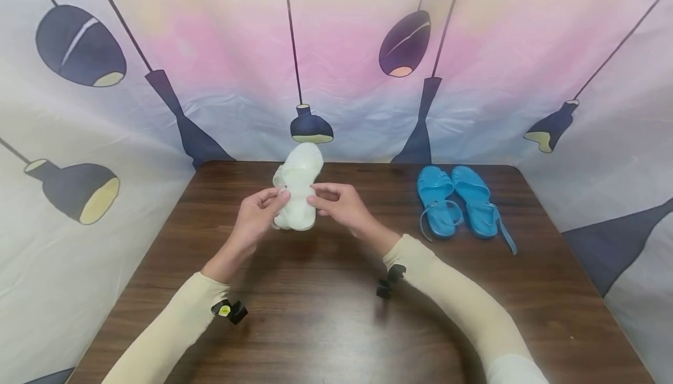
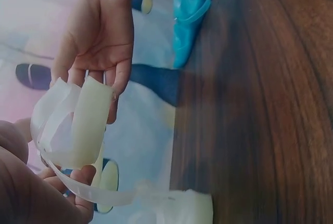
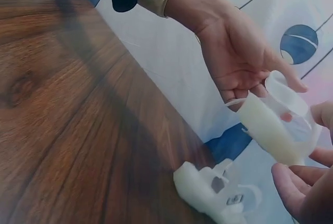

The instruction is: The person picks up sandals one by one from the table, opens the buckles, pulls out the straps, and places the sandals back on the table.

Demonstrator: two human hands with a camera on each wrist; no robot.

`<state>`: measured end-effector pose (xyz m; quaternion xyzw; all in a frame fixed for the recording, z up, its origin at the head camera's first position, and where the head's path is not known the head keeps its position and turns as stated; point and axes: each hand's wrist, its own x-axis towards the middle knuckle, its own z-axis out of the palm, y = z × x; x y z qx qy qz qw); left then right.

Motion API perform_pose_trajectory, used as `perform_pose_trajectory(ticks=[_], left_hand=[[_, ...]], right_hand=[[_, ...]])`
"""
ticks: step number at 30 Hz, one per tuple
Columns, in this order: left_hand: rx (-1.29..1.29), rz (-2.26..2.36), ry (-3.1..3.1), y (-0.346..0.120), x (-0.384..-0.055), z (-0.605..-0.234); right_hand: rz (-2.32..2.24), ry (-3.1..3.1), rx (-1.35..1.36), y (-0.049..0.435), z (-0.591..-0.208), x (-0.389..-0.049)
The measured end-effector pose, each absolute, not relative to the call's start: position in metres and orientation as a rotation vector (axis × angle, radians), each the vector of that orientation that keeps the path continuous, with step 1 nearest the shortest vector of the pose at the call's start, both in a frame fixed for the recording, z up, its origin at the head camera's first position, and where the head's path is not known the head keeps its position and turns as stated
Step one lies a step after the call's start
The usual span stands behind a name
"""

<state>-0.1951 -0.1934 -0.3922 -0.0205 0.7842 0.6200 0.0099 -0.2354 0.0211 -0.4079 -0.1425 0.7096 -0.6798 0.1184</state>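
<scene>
In the head view, my left hand (image 1: pixel 255 217) and right hand (image 1: pixel 344 206) hold a white sandal (image 1: pixel 299 197) between them above the table's far part. Each hand pinches one side of it with thumb and fingers. The wrist views show the sandal's translucent upper bands and pale sole (image 3: pixel 268 133). A thin ankle strap (image 2: pixel 99 195) hangs loose from it in the left wrist view. A second white sandal (image 3: pixel 208 190) lies on the table underneath, mostly hidden behind the held one in the head view.
A pair of blue sandals (image 1: pixel 454 203) stands on the right of the brown wooden table (image 1: pixel 336 325), one strap (image 1: pixel 507 235) trailing outward. A cloth backdrop (image 1: pixel 236 39) printed with hanging lamps surrounds the table's back and sides. Small black cameras (image 1: pixel 231 311) sit on both wrists.
</scene>
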Motion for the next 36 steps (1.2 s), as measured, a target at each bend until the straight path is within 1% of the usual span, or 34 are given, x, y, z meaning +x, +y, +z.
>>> perform_pose_trajectory(ticks=[9,21,30,36], left_hand=[[0.073,1.886,2.454,-0.170,-0.191,-0.405],[0.272,1.799,2.407,-0.137,-0.181,-0.422],[0.303,1.756,2.365,-0.114,-0.177,-0.443],[0.279,1.706,2.380,-0.104,-0.174,-0.456]], right_hand=[[-2.030,2.064,-0.372,0.049,-0.422,-0.224],[-1.905,2.196,-0.292,0.096,-0.433,-0.199],[-1.884,2.230,-0.229,0.120,-0.456,-0.184],[-1.884,2.203,-0.158,0.130,-0.470,-0.175]])
